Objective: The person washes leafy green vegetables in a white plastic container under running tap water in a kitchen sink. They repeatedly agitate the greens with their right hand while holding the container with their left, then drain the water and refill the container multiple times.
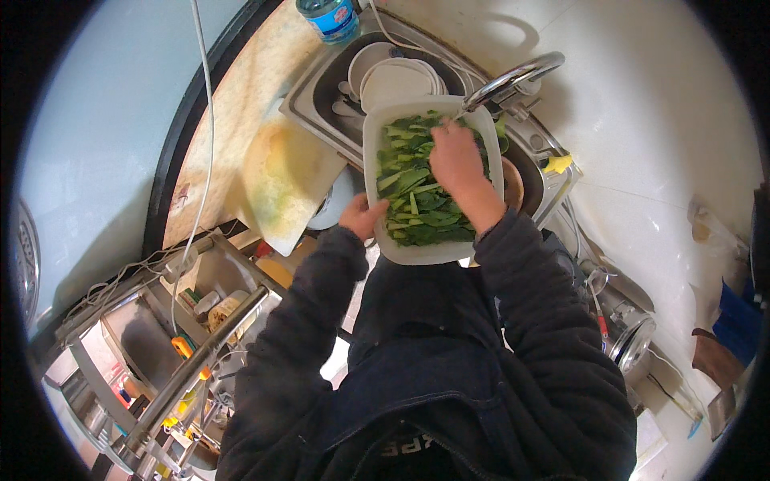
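Note:
A white plastic tub (493, 141) of cut leafy greens (421, 192) rests over the near side of the sink, beneath the spout of a chrome faucet (511, 78). My left hand (363, 217) grips the tub's left wall, thumb over the rim. Inside the tub, near its far right part, my right hand (460, 156) reaches down among the greens; its fingertips are blurred, and whether they hold any leaves cannot be made out.
Stacked white bowls (400, 84) and spoons fill the left basin of the steel sink (313, 114). A stained cutting board (289, 186) lies left of it, a water bottle (331, 21) behind. A yellow cloth (558, 163) sits on the right rim. At lower left stands a metal rack (198, 343).

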A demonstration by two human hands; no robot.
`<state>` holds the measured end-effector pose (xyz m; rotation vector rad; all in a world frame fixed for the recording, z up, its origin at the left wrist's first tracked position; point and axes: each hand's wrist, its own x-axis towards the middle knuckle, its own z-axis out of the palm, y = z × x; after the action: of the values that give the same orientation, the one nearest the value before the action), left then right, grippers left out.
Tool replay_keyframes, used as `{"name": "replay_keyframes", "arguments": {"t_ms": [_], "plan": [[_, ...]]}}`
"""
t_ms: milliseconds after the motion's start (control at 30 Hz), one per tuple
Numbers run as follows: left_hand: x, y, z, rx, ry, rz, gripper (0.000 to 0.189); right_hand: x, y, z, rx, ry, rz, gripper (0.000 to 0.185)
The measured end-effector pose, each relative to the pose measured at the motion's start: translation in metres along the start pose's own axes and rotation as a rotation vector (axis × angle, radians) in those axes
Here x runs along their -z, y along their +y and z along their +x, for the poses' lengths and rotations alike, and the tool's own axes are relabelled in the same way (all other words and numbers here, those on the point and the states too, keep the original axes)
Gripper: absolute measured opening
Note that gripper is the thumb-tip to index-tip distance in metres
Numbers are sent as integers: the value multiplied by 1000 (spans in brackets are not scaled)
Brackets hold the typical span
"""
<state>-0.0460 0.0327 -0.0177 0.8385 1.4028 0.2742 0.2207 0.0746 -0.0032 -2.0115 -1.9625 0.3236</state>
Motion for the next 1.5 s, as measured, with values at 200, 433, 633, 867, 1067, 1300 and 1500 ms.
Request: {"name": "replay_keyframes", "arguments": {"t_ms": [200,433,633,867,1067,1300,1500], "plan": [[8,30,47,33,29,104,46,6,7,27,-233,-179,310,34],[-5,-4,53,-78,54,182,46,1,-2,25,-45,114,408,28],[-42,-17,10,-5,-3,-397,53,1,-2,23,170,-191,-61,42],[1,48,40,-2,225,-51,50,-16,-3,23,99,-53,278,43],[18,67,70,-81,137,-59,54,-5,-22,5,117,-326,-218,46],[26,41,46,54,0,-365,59,-5,-36,-8,369,-296,-55,42],[5,27,-3,97,120,-471,59,-17,-21,10,236,-70,-28,27]]}}
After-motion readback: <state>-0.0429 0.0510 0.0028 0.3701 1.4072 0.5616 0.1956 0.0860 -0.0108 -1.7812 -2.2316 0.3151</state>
